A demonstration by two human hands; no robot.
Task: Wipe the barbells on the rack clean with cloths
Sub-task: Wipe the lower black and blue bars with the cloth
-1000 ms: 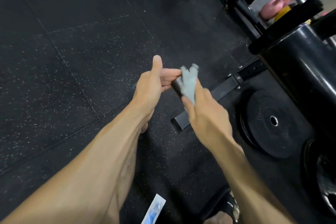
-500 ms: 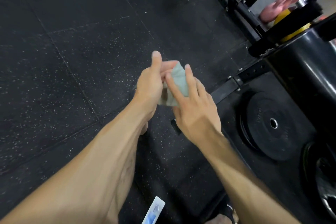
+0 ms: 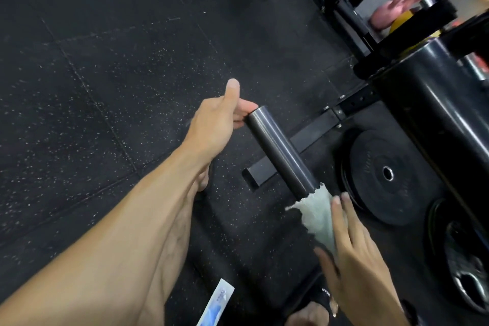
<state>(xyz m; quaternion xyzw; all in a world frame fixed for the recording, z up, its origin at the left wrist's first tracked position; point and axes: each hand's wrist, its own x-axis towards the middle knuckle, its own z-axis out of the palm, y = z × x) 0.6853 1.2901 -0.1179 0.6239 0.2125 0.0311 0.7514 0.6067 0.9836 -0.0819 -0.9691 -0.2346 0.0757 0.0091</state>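
Note:
A dark steel barbell sleeve (image 3: 280, 148) runs diagonally from the upper left down to the right, over the black rubber floor. My left hand (image 3: 214, 124) is at its free end, thumb pointing up, with the fingers touching the end face. Lower on the sleeve, my right hand (image 3: 354, 254) wraps a pale blue-green cloth (image 3: 317, 214) around the metal, fingers over the top and thumb beneath. The cloth and hand hide the rest of the bar.
A black rack foot beam (image 3: 312, 135) lies on the floor under the sleeve. To the right are a black weight plate (image 3: 386, 174), a second plate (image 3: 468, 267) and a thick black cylinder (image 3: 436, 103). A pink kettlebell (image 3: 397, 8) sits behind. A white-blue packet (image 3: 215, 304) shows at the bottom.
My right hand has slid the cloth from the sleeve's end down along it toward me, baring the metal. My left hand has stayed at the end.

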